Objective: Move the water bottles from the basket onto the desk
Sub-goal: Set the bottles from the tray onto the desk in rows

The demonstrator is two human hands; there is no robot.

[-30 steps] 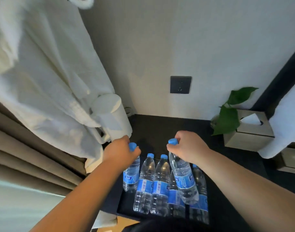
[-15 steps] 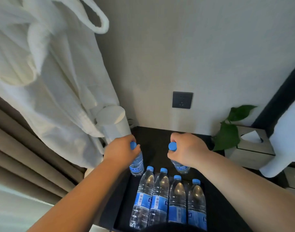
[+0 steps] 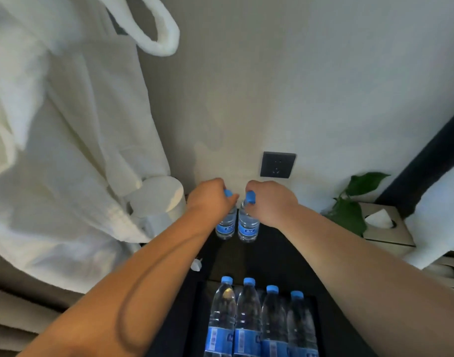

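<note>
Two clear water bottles with blue caps and blue labels stand side by side at the back of the dark desk (image 3: 280, 256), close to the wall. My left hand (image 3: 210, 199) grips the neck of the left bottle (image 3: 225, 225). My right hand (image 3: 271, 202) grips the neck of the right bottle (image 3: 247, 228). Nearer to me, several more bottles (image 3: 246, 315) stand upright in a row inside the black basket (image 3: 198, 315) at the bottom of the view.
A white bathrobe (image 3: 66, 150) hangs at the left, its sleeve end (image 3: 156, 197) beside my left hand. A dark wall socket (image 3: 278, 164) is above the bottles. A green plant (image 3: 349, 212) and a tissue box (image 3: 385, 228) stand at the right. A small white plug (image 3: 196, 264) lies left of the basket.
Both hands have carried their bottles away from the basket towards the wall and brought them close together. The bottles now sit low on the desk surface, side by side.
</note>
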